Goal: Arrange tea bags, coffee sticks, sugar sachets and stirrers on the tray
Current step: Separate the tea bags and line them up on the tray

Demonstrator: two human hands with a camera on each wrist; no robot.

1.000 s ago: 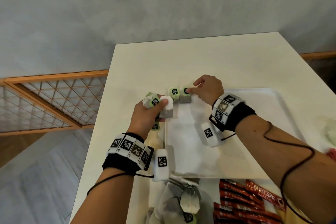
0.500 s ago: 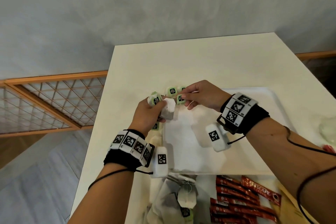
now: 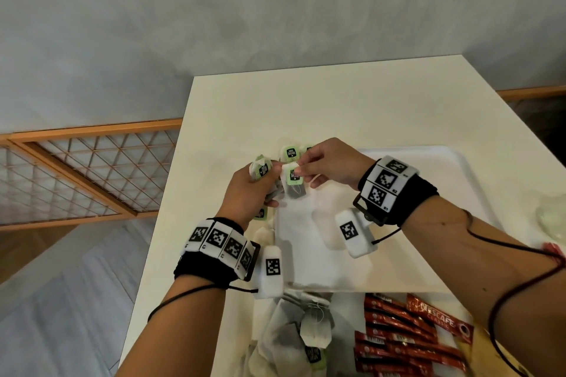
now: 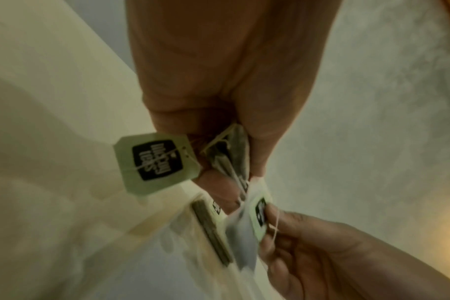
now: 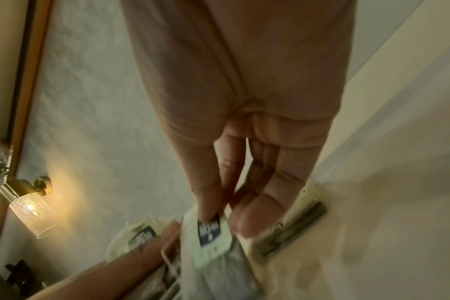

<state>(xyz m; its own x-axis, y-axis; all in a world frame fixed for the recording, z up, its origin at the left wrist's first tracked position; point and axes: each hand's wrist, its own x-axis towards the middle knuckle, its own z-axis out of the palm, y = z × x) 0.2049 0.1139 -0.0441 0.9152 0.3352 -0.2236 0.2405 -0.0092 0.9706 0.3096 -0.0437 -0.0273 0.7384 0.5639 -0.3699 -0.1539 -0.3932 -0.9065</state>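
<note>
My left hand (image 3: pixel 269 174) grips a small bundle of tea bags (image 4: pixel 229 154) with green tags (image 3: pixel 262 169), held above the tray's left edge. My right hand (image 3: pixel 301 170) pinches the green tag of one tea bag (image 3: pixel 294 182) from that bundle between thumb and fingers; the bag hangs below them. Two tea bags (image 3: pixel 290 154) lie side by side at the far left corner of the white tray (image 3: pixel 428 193). In the right wrist view, the pinched tag (image 5: pixel 211 229) shows under my thumb, with a laid tea bag (image 5: pixel 290 229) beyond.
A pile of loose tea bags (image 3: pixel 294 333) and several red coffee sticks (image 3: pixel 398 337) lie on the white table (image 3: pixel 337 101) in front of the tray. A pale crumpled wrapper (image 3: pixel 551 217) sits at the right edge. The table's left edge drops to the floor.
My right hand left the tea bags laid in the tray's corner, moved back to the left hand and took hold of another tea bag from the bundle.
</note>
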